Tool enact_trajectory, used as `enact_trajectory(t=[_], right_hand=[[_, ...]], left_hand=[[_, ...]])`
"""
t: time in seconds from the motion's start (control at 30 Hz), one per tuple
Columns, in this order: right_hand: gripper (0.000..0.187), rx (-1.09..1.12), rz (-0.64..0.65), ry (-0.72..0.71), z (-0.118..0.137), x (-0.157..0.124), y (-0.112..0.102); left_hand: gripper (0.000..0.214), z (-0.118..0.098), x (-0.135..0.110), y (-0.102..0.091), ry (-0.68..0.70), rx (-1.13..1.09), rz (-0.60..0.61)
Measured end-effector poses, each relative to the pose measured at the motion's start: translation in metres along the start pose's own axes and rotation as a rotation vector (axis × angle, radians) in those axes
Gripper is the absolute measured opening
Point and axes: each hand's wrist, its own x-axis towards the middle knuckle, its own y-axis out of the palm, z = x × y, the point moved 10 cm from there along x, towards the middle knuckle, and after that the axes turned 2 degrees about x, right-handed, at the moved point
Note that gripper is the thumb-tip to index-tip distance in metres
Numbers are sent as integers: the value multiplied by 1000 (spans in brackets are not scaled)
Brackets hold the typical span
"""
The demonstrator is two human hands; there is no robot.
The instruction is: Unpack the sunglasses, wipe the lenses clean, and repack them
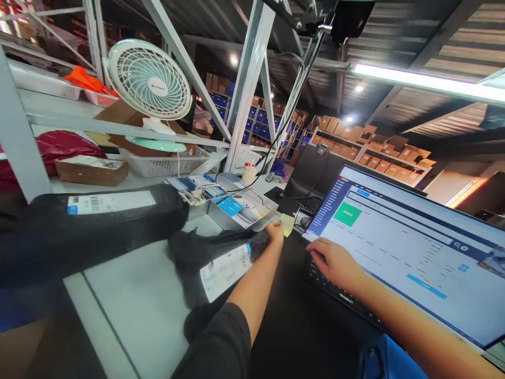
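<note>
Left hand (275, 231) is laid knuckles up, fingertips touching a yellow note (288, 223); whether anything is gripped cannot be told. Right hand (333, 260) is spread flat, holding nothing, on the keyboard (317, 278) under the monitor (414, 252). A black parcel (197, 252) is noted on the worktop (138, 295), just left of the left forearm, its long axis pointing toward that nearer hand.

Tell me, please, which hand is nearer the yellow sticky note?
Left. The left hand sits right against the yellow sticky note; the right hand rests apart, on the keyboard.
</note>
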Motion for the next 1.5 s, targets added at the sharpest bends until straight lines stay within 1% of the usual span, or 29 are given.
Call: enact_trajectory(t=[0.07, 0.17, 0.23, 0.33, 0.4, 0.5, 0.57, 0.63, 0.8, 0.9, 0.97, 1.03, 1.23, 1.4, 1.5], right_hand=[[30, 74, 6, 125, -25, 21, 23], [32, 108, 5, 210, -53, 47, 52], [34, 128, 5, 259, -68, 59, 66], [29, 157, -8, 302, -83, 70, 73], [23, 176, -26, 310, -88, 72, 70], [25, 213, -42, 316, -94, 72, 65], [25, 249, -20, 317, -94, 70, 67], [23, 299, 32, 305, -90, 67, 78], [21, 431, 191, 240, -59, 53, 119], [21, 469, 232, 217, -45, 46, 131], [21, 482, 243, 215, -42, 45, 132], [22, 486, 243, 221, -46, 46, 129], [17, 476, 208, 252, -65, 47, 114], [22, 458, 205, 210, -60, 43, 115], [18, 397, 202, 196, -54, 43, 116]], left_hand=[[36, 5, -7, -5, -4, 45, -46], [36, 10, -15, -8, 20, 76, -80], [37, 10, -17, -6, 41, 78, -80], [36, 4, -19, 2, 73, 69, -52], [37, -2, -23, 9, 92, 62, -25], [37, -9, -36, 12, 97, 60, 27], [36, -6, -50, 8, 72, 71, 80], [33, 1, -64, -2, 23, 89, 137], [31, 25, -97, -40, -157, 134, 227], [30, 32, -105, -49, -249, 151, 270], [31, 34, -105, -50, -278, 165, 293], [31, 34, -103, -49, -278, 182, 309], [32, 34, -97, -48, -207, 197, 338], [29, 37, -95, -51, -175, 198, 332], [28, 37, -96, -52, -168, 200, 323]])
